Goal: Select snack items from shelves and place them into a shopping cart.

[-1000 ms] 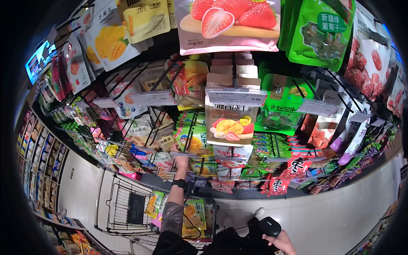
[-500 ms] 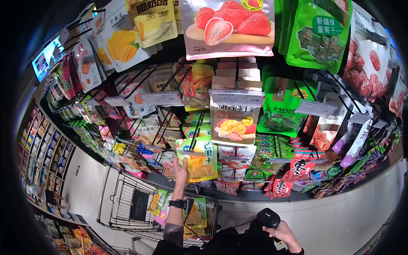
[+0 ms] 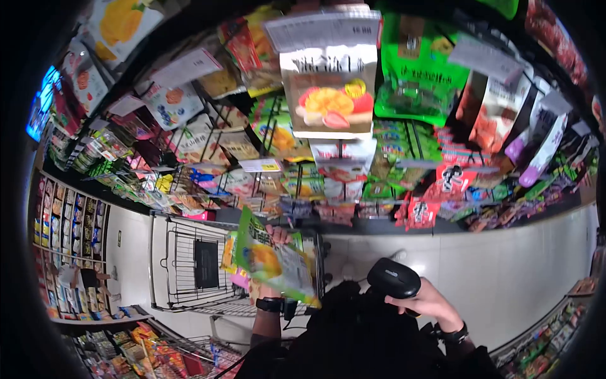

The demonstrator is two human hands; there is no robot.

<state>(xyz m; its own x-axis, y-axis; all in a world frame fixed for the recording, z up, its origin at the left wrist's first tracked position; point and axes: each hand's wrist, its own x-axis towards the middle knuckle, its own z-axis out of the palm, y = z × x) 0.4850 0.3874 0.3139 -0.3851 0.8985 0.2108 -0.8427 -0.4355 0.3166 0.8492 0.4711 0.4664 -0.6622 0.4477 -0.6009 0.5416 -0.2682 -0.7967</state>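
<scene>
My left hand [image 3: 276, 235] is closed on a snack bag [image 3: 278, 262], fingers curled over its top edge. The bag hangs tilted in front of me, above the near end of the cart [image 3: 189, 265]. My right hand [image 3: 432, 304] is wrapped around a black scanner [image 3: 393, 278], low and to the right, well apart from the bag.

I judge the bag to be light and soft: a thin, glossy pouch that crinkles and bends, slick on its faces and stiffer along the sealed edges. The top seam looks like the best place to pinch it, since the middle would give way and the contents could get crushed.

There is no table here. The cart's wire basket, with a few more packets in it, is the nearest place to rest anything. A rack [image 3: 328, 95] crowded with hanging packets and price tags fills the far side, pale floor [image 3: 505, 265] runs to the right, and stocked shelves [image 3: 63, 221] line the left.
</scene>
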